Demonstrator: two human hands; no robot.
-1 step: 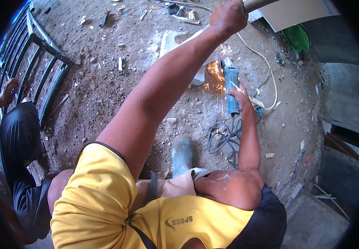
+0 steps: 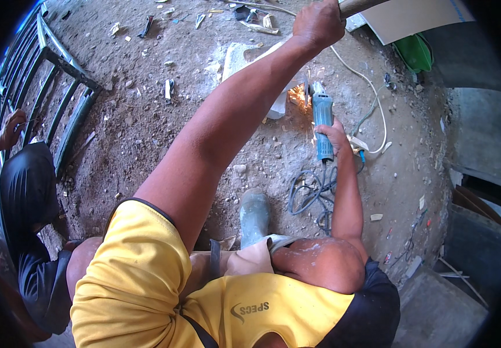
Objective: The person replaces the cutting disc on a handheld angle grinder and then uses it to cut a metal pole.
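Note:
My left arm reaches far forward across the view. My left hand (image 2: 319, 24) is closed around a wooden handle (image 2: 361, 6) that runs out past the top edge; its far end is out of sight. A blue angle grinder (image 2: 323, 116) is gripped in my right hand (image 2: 335, 137) close to the dirt floor. Orange sparks (image 2: 300, 97) burst beside its disc (image 2: 308, 88). What the disc touches cannot be made out. Left of the sparks lies a pale flat slab (image 2: 237, 59), partly covered by my left forearm.
Coiled grinder cable (image 2: 305, 196) lies near my rubber boot (image 2: 254, 217). A white cord (image 2: 379, 110) crosses the ground on the right. At left, another person's hand (image 2: 13, 129) is at a dark metal frame (image 2: 75, 124). A cardboard sheet (image 2: 415, 20) stands top right.
The sparks are bunched closer to the disc, and fewer streaks cross the grinder and my right hand. Both hands keep their places.

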